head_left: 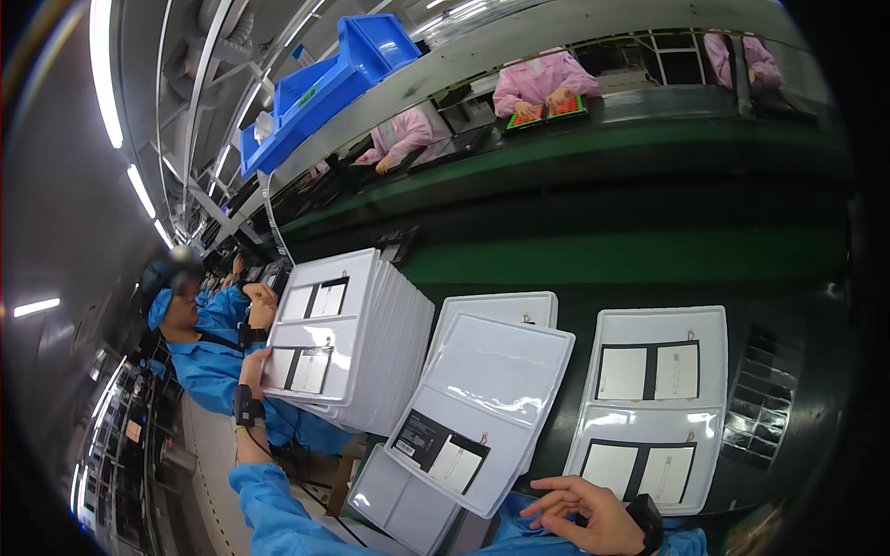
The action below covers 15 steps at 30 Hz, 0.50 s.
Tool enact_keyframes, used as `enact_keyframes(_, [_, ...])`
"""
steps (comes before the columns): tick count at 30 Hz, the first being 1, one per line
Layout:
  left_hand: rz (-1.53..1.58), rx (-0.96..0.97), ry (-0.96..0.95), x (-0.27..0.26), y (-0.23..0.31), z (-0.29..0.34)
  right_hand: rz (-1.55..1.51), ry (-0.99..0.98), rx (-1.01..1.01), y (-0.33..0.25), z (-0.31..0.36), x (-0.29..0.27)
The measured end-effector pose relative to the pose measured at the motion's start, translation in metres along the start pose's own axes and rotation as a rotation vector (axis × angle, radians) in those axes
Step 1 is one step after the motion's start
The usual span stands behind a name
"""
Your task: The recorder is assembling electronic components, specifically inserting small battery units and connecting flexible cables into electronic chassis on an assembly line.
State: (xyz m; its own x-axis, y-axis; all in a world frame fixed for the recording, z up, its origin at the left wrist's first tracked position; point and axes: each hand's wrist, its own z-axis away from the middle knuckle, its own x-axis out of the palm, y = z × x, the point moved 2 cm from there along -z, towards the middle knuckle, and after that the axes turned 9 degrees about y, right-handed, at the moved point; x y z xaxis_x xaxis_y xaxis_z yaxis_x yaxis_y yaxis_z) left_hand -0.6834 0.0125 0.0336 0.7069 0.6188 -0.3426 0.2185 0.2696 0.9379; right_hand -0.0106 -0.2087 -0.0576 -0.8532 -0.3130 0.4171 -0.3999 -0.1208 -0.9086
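Observation:
At the left stands a tall stack of white plastic trays (394,343). Its top tray (320,335) has two compartments with flat black-and-white packs that look like batteries (313,369). My left hand (254,363) grips that top tray by its left edge. In the middle, a tilted white tray (505,357) overlaps other trays; one pack (439,450) lies in its nearer compartment and the farther one is bare. My right hand (589,517) is open, fingers apart and holding nothing, by the near edge of the right-hand tray (656,419), which has a pack in each compartment.
Another white tray (394,500) lies low by my lap. A co-worker in blue (209,347) stands close beyond the stack, at left. Across the green conveyor bench (630,255) sit people in pink (547,79). Blue bins (320,88) rest on the rail above.

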Motion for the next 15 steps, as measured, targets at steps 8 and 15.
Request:
enact_keyframes(8, [-0.574,0.554,0.317,0.005,-0.03,-0.024,0.048,0.06,0.008,0.002,0.003,-0.007])
enact_keyframes(15, [-0.617,0.651,0.13,-0.002,-0.033,-0.028,0.112,0.087,0.176,-0.004,-0.003,-0.01])
